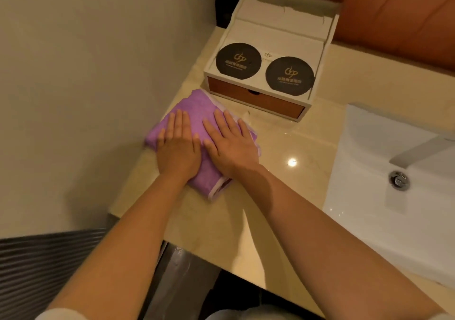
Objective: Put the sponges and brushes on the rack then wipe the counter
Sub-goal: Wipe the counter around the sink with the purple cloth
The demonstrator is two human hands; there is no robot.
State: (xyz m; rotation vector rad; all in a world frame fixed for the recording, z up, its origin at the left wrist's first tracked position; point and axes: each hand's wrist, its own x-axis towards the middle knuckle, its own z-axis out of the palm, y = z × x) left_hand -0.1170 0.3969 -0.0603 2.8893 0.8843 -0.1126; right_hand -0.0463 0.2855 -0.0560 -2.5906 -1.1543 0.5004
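A purple cloth (194, 112) with a pale edging lies on the glossy cream, faintly veined table (278, 152). The white box (270, 31) has a reddish-brown drawer front and two black discs (238, 61) with gold marks. The sink (384, 196) is white.

Glossy, polished stone-look tabletop (283, 147); soft, matt purple cloth (194, 112); smooth white ceramic sink (369, 172); brushed metal tap (418, 149); wood-fronted box (256, 100) at 12 o'clock.
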